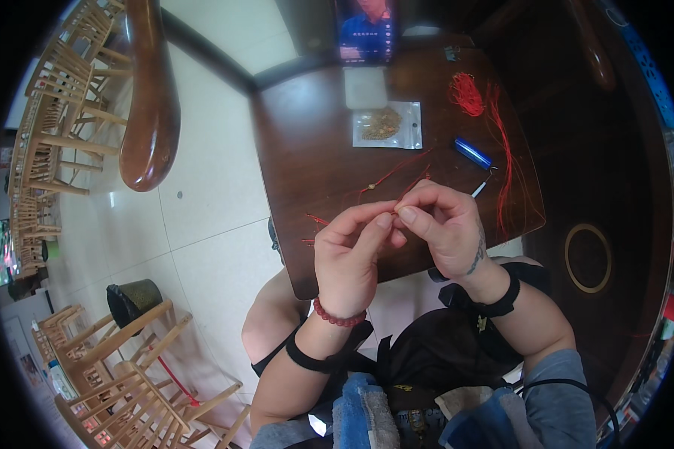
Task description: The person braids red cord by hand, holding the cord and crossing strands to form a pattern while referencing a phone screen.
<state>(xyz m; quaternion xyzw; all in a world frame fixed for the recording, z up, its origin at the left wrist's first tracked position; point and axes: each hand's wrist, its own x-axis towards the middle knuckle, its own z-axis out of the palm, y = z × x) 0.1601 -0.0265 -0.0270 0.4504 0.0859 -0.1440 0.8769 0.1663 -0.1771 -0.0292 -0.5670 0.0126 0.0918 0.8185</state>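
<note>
My left hand (352,251) and my right hand (451,233) meet over the near part of a dark wooden table (307,172). Thumb and forefinger of each are pinched together on a thin red cord (417,182), whose end rises beyond my right fingertips. What sits right between the fingertips is mostly hidden. Just past my hands lies another red cord with a small pale bead (371,186). More red cord ends (317,218) show beside my left hand. A slim white-handled tool with a hooked tip (481,187) lies close to my right hand.
Farther back are a clear bag of small golden pieces (382,125), a white square box (365,88) and a lit phone (365,34). A blue cylinder (472,153), a red cord bundle (466,94) and long red strands (506,161) lie right. Wooden chairs (138,382) and a dark bin (133,305) stand left.
</note>
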